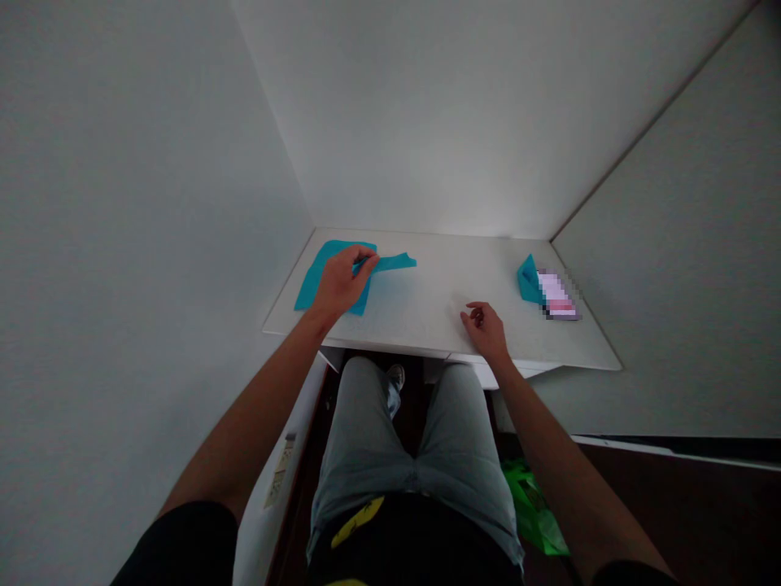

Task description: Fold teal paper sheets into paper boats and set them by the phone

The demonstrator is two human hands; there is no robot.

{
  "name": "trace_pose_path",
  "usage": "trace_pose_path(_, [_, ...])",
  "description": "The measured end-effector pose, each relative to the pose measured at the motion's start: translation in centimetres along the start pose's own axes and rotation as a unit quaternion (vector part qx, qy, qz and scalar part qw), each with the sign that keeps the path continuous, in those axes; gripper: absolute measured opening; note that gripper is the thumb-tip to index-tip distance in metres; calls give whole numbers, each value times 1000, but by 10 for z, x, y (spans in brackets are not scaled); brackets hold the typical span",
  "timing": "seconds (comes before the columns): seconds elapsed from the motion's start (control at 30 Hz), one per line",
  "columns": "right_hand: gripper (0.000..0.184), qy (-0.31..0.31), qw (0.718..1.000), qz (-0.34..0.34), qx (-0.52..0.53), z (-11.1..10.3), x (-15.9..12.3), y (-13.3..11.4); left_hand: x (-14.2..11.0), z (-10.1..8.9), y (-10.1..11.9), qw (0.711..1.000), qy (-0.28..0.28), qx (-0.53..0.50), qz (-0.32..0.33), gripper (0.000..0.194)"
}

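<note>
White desk (439, 285), two teal cloths (323, 273), one under left hand (345, 281)

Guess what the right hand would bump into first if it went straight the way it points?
The right hand looks free across the white table top to the back wall, though it might brush the tip of the teal cloth strip; depth is hard to judge.

A teal sheet (317, 277) lies left on the white desk (439, 277), another teal piece (528, 281) right on it
</note>
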State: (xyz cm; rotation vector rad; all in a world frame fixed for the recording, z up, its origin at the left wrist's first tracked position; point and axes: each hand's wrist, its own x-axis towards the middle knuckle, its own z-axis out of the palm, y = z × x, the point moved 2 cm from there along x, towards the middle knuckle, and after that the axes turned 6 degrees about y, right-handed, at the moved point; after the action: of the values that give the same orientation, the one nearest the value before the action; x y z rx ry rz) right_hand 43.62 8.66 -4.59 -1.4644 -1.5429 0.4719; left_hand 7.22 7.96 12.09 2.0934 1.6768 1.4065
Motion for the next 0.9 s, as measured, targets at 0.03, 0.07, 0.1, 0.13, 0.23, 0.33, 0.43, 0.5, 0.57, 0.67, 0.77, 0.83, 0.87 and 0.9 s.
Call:
trace_pose_path(0.03, [52,10,1000,-14,6,-1,0,-1,6,-6,15,1000,-11,-20,8,24])
trace_pose_path(0.07, [53,21,999,-30,11,-2,0,-4,11,-13,30,999,-20,-40,14,25])
trace_pose_path(0.1, [55,32,998,-48,16,-4,1,-8,17,-18,44,997,-30,-62,20,26])
trace_pose_path(0.13, [58,44,997,-67,20,-8,3,-14,22,-23,56,996,-35,-83,26,28])
trace_pose_path(0.23, [75,63,991,-117,29,-22,14,-37,37,-31,75,991,-23,-126,42,35])
trace_pose_path(0.33, [99,30,991,-103,83,-33,28,-57,46,-23,67,991,7,-128,39,39])
trace_pose_path(0.43, [106,-76,974,1,213,-36,33,-67,45,-1,39,994,30,-101,8,40])
trace_pose_path(0.5, [92,-163,946,64,272,-35,27,-69,40,17,19,996,27,-77,-26,35])
trace_pose_path(0.57, [72,-223,928,102,281,-35,17,-67,34,35,2,996,10,-59,-60,30])
trace_pose_path(0.67, [56,-225,935,129,242,-36,5,-53,29,57,-13,993,-42,-31,-105,25])
trace_pose_path(0.77, [51,-162,957,152,188,-38,3,-30,20,67,-13,990,-20,75,-115,36])
trace_pose_path(0.83, [44,-119,968,173,140,-39,3,-15,5,72,-5,985,9,154,-82,53])
trace_pose_path(0.87, [39,-102,973,179,107,-39,3,-9,-6,77,0,983,7,176,-57,58])
trace_pose_path(0.9, [33,-88,978,178,67,-39,3,-5,-20,84,5,983,-10,183,-29,59])
